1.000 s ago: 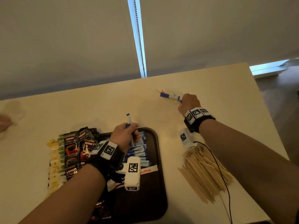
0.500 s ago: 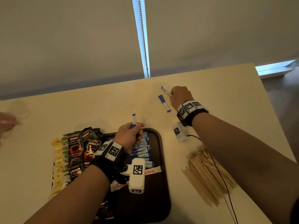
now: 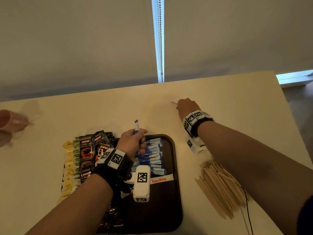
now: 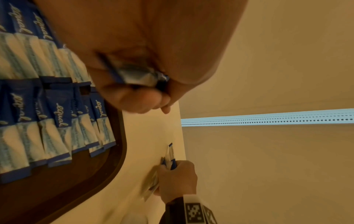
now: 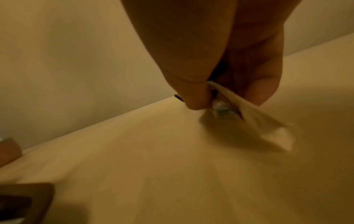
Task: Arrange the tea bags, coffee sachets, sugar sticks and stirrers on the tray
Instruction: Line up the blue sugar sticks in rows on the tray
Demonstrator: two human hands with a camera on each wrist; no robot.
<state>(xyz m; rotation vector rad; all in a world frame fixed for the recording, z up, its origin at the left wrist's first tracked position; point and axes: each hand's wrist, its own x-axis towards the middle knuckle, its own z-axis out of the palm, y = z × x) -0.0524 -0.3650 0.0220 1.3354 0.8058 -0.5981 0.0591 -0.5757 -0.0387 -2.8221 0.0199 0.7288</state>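
Blur smears the sachets (image 5: 226, 106) pinched in the right hand (image 3: 187, 107) on the table (image 3: 237, 102); left hand (image 3: 132, 143) grips slim paper sugar sticks (image 3: 136, 127) above the tray (image 3: 176, 167).

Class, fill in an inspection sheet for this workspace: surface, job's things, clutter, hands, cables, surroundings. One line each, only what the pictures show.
Surface: pale table, dark brown tray at its near edge.
Job's things: blue sugar sticks in rows on the tray; coffee sachets and yellow tea bags along its left side; wooden stirrers piled on the table to its right.
Clutter: pink object at the far left, blurred.
Hands: left hand grips a sugar stick above the tray; right hand pinches sticks off the table.
Cables: thin black cable over the stirrers.
Surroundings: window blinds, bead chain in the gap.
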